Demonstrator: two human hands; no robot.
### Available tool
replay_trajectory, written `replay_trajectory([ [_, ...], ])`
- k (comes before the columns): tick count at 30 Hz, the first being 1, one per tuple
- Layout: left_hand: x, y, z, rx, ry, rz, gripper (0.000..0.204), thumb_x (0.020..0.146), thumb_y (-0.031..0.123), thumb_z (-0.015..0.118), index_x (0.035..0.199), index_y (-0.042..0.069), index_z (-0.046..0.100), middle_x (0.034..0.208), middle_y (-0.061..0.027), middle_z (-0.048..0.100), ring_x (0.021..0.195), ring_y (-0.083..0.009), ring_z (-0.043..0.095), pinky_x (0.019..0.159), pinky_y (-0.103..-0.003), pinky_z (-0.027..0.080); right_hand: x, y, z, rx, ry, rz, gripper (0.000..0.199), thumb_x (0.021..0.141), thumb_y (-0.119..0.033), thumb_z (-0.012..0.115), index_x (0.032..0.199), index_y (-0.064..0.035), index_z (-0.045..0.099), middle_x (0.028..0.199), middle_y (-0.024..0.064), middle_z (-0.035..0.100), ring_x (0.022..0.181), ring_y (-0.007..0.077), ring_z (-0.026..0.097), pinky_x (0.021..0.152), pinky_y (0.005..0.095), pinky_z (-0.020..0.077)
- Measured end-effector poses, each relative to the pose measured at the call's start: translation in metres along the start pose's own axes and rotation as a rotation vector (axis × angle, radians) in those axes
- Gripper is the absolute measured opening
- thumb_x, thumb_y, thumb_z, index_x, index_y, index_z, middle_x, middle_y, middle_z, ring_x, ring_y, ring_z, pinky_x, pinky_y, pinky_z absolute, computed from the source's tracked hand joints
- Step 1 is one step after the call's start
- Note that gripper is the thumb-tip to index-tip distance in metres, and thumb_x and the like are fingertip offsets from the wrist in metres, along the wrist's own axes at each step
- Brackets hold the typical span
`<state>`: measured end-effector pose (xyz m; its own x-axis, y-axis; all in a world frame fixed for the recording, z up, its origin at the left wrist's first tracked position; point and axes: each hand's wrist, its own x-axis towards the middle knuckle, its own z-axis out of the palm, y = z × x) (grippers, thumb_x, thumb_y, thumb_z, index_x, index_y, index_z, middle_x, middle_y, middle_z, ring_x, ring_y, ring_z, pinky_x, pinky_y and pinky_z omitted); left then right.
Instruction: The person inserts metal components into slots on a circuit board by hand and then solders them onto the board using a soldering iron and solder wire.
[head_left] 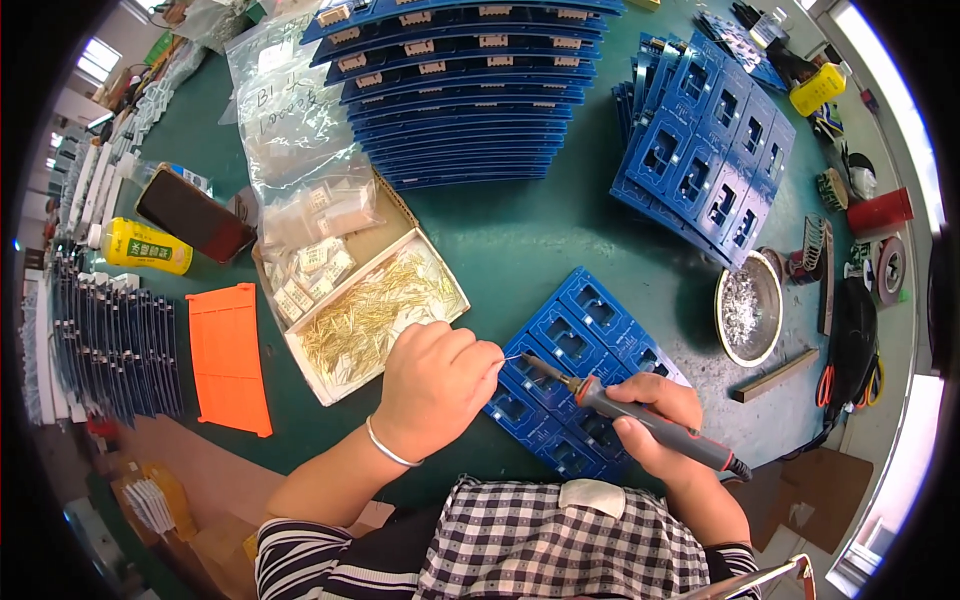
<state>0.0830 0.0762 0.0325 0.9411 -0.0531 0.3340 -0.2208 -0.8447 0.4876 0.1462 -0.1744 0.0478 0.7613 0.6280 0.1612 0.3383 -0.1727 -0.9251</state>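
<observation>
A blue circuit board panel (570,345) with several cut-out sections lies slantwise on the green table in front of me. My right hand (655,415) is closed around the grey handle of a soldering iron (650,425), whose tip points left over the board's upper left part. Pinched in the fingers of my left hand (440,385) is a thin wire, probably solder (512,357), its end meeting the iron's tip. Left of that hand, an open cardboard box (330,390) holds many gold pins (370,320) and small white connectors (318,262).
A tall stack of blue boards (460,130) stands at the back, another pile (710,150) at back right. A metal bowl of solder scraps (745,310) sits right. Leftward are an orange plastic tray (228,358), a phone (195,213) and a yellow bottle (145,246).
</observation>
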Motion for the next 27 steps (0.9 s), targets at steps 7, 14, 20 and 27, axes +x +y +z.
replay_trajectory([
  [7, -0.001, 0.000, 0.004, 0.014, 0.014, 0.024, 0.009, 0.071, 0.010, 0.072, 0.076, 0.010, 0.064, 0.063, -0.0022, 0.052, 0.062, -0.0230, 0.051, 0.059, -0.036, 0.038, -0.004, -0.003, 0.002, -0.010, 0.013, 0.028, 0.024, 0.077, -0.017, 0.070, 0.093, -0.0001, 0.064, 0.083, 0.0137, 0.067, 0.067, 0.0233, 0.065, 0.061, 0.0304, 0.0503],
  [14, -0.015, -0.001, -0.019, 0.088, -0.020, 0.000, 0.013, 0.071, 0.011, 0.073, 0.083, 0.011, 0.067, 0.064, -0.0011, 0.054, 0.061, -0.0212, 0.050, 0.065, -0.035, 0.036, -0.006, -0.005, 0.004, -0.013, 0.024, -0.024, 0.024, 0.077, -0.017, 0.070, 0.093, 0.0004, 0.063, 0.082, 0.0146, 0.067, 0.067, 0.0254, 0.064, 0.061, 0.0321, 0.0504],
  [20, -0.043, 0.000, -0.025, 0.031, 0.040, -0.109, 0.014, 0.074, 0.010, 0.069, 0.082, 0.014, 0.058, 0.067, 0.0007, 0.055, 0.065, -0.0200, 0.051, 0.070, -0.035, 0.034, -0.008, -0.007, 0.016, 0.031, -0.024, -0.083, 0.025, 0.076, -0.018, 0.071, 0.092, 0.0006, 0.063, 0.081, 0.0152, 0.067, 0.068, 0.0270, 0.065, 0.063, 0.0332, 0.0514],
  [27, -0.051, 0.000, -0.012, -0.007, 0.078, -0.123, 0.016, 0.071, 0.006, 0.072, 0.078, 0.013, 0.059, 0.065, 0.0001, 0.055, 0.061, -0.0211, 0.049, 0.068, -0.036, 0.033, -0.005, -0.010, 0.023, -0.002, -0.071, -0.036, 0.025, 0.076, -0.019, 0.071, 0.091, 0.0007, 0.064, 0.082, 0.0154, 0.068, 0.069, 0.0273, 0.066, 0.064, 0.0333, 0.0518],
])
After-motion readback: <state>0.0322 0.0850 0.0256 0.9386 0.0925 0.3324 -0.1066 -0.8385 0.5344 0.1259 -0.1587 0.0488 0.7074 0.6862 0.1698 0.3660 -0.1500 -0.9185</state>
